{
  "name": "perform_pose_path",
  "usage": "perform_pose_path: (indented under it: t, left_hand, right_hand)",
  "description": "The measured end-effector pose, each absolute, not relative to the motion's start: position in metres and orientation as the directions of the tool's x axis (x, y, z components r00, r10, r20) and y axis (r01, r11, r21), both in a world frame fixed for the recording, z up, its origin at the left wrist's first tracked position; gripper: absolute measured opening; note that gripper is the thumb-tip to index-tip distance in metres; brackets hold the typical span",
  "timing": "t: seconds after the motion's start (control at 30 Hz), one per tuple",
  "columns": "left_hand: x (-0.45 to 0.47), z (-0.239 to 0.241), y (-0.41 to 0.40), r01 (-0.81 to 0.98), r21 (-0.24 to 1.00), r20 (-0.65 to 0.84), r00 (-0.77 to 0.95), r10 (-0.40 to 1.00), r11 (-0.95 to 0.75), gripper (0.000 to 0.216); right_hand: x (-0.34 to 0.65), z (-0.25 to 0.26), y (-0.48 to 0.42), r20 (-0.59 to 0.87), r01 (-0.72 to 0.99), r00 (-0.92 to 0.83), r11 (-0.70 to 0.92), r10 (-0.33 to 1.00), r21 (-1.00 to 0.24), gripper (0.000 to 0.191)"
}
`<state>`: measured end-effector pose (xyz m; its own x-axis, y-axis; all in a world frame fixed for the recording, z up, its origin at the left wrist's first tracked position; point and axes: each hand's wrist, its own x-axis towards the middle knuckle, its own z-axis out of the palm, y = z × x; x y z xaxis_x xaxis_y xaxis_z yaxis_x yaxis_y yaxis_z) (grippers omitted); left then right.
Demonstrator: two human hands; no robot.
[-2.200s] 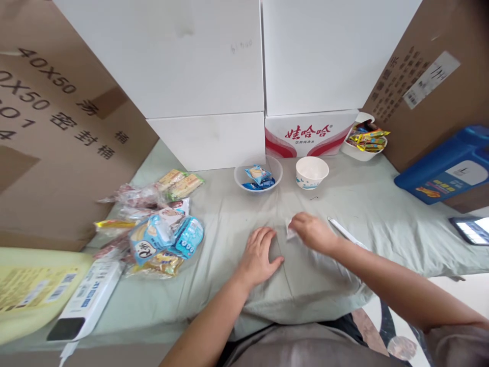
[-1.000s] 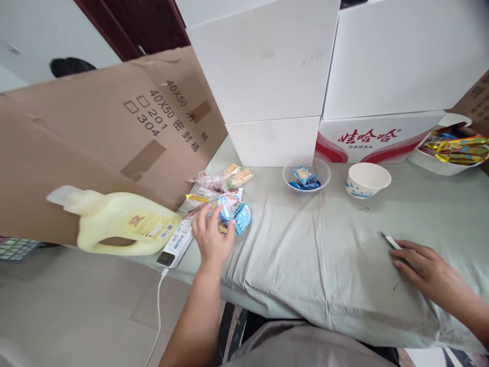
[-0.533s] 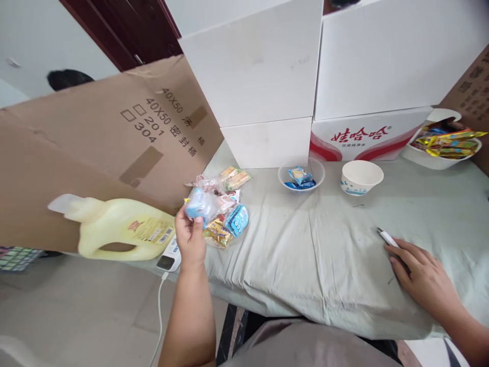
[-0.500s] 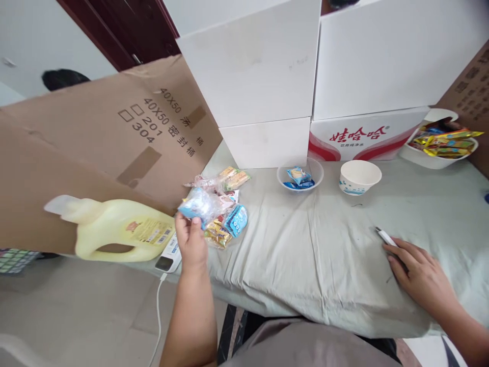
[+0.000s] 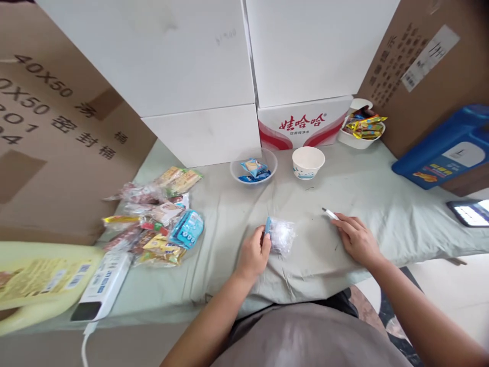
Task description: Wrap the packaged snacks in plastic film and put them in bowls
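My left hand pinches a packet in crinkled clear wrapping with a blue edge, over the cloth in front of me. What is inside the wrapping is hard to make out. To the right, my right hand rests on the cloth, closed around a slim white pen-like tool whose dark tip points up and left. Beyond the hands stand a clear plastic bowl with blue snack packets in it and a white paper bowl.
Several wrapped snacks lie piled at left, near a white power strip and a yellow jug. White boxes wall the back. At right are a white snack container, a blue jug and a phone.
My left hand has carried the wrapped packet rightward from the snack pile to the middle, near my right hand. The view has turned right. My right hand still holds the white tool.
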<state>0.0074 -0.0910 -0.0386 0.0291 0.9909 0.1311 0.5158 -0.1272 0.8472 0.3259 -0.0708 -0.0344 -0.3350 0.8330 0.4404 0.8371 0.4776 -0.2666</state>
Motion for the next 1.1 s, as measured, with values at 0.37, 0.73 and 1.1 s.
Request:
perform_pose_path:
  t: [0.37, 0.73, 1.1]
  left_hand:
    - [0.002, -0.041, -0.088, 0.602, 0.697, 0.453, 0.051, 0.89, -0.389, 0.019]
    - [0.004, -0.037, -0.09, 0.606, 0.639, 0.525, 0.105, 0.845, -0.473, 0.059]
    - [-0.007, -0.047, -0.081, 0.202, 0.971, 0.197, -0.388, 0.9, -0.126, 0.027]
  right_hand:
    - [0.226, 0.0, -0.089, 0.372, 0.59, -0.596, 0.702, 0.712, -0.399, 0.026]
    - [0.324, -0.021, -0.077, 0.421, 0.91, -0.248, 0.359, 0.872, -0.207, 0.023]
    - [0.179, -0.007, -0.074, 0.221, 0.64, -0.528, 0.555, 0.82, -0.532, 0.062]
